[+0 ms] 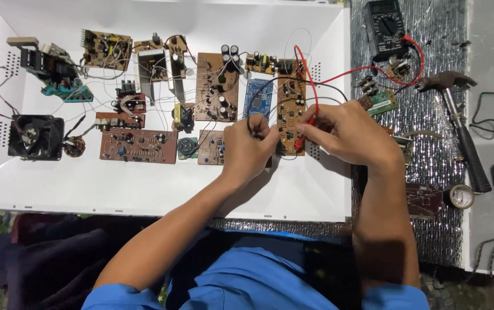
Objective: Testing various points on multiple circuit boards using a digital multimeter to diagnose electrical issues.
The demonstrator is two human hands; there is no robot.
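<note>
Both hands are probing the long brown circuit board (290,109): the left hand (248,150) is pinching the black probe (256,134), the right hand (343,133) the red probe (307,129), with steady tip contact needed.

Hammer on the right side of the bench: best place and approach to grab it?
Take the hammer by its dark handle, low down toward the near end, coming from above. It lies flat with the head pointing away, and the handle's sides look free; tape roll sits close left.

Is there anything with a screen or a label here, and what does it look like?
Multimeter: top right on the silvery mat, a dark rectangular box with a small greyish screen above a round dial; red and black leads run from it toward the hands.
No packages or signs show.
</note>
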